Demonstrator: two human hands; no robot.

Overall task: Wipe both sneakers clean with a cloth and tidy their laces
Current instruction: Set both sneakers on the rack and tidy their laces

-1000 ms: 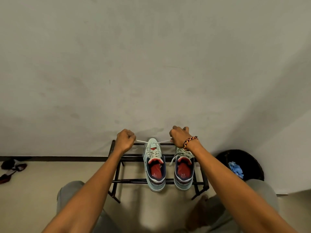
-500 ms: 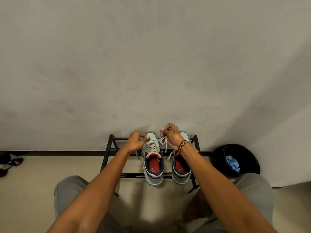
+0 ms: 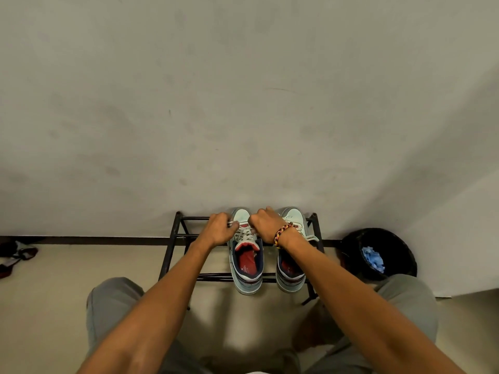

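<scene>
Two pale blue sneakers with red insoles stand side by side on a black metal shoe rack (image 3: 172,244), toes toward the wall. Over the left sneaker (image 3: 247,265), my left hand (image 3: 220,229) pinches one white lace end at the shoe's left side. My right hand (image 3: 266,225), with a braided bracelet on the wrist, grips the other lace end just right of the tongue. The white laces (image 3: 244,234) cross between both hands. My right wrist covers part of the right sneaker (image 3: 290,268), whose laces hang loose at its right side.
A black bin (image 3: 380,252) holding a crumpled blue cloth (image 3: 374,259) stands on the floor right of the rack. Dark sandals (image 3: 16,255) lie at the far left by the wall. My knees are below the rack.
One second ago both hands pulled the lace ends wide apart. They then came together above the left sneaker and now sit low and close on its laces.
</scene>
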